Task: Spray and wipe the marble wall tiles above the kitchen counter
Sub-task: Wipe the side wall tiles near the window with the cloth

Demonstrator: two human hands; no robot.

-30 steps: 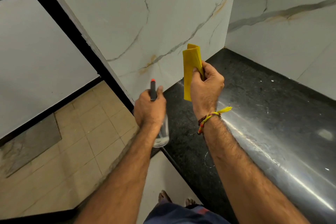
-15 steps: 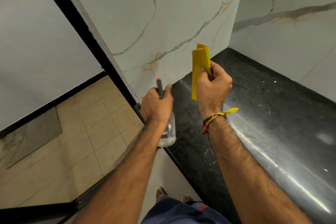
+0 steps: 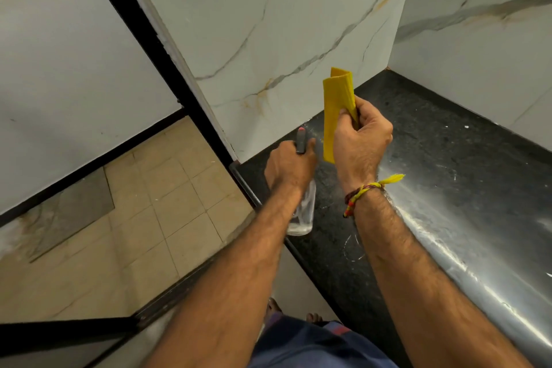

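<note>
My left hand [image 3: 288, 166] grips a clear spray bottle [image 3: 303, 213] with a dark, red-tipped nozzle, held over the left end of the black counter [image 3: 448, 164]. My right hand [image 3: 360, 140] pinches a folded yellow cloth [image 3: 337, 104] upright, just right of the bottle. White marble wall tiles [image 3: 298, 24] with grey and rust veins rise behind the counter, and more marble tiles [image 3: 484, 54] cover the side wall on the right. Both hands are short of the tiles and touch neither wall.
The counter's rounded front edge [image 3: 466, 251] shines at lower right. A black frame post [image 3: 155, 48] stands at the wall's left end, with beige floor tiles [image 3: 149, 218] beyond it. My feet [image 3: 310, 318] show below, close to the counter base.
Both hands have shifted right and slightly down toward the counter, still holding the bottle and cloth. The view has swung a little so more of the left floor shows.
</note>
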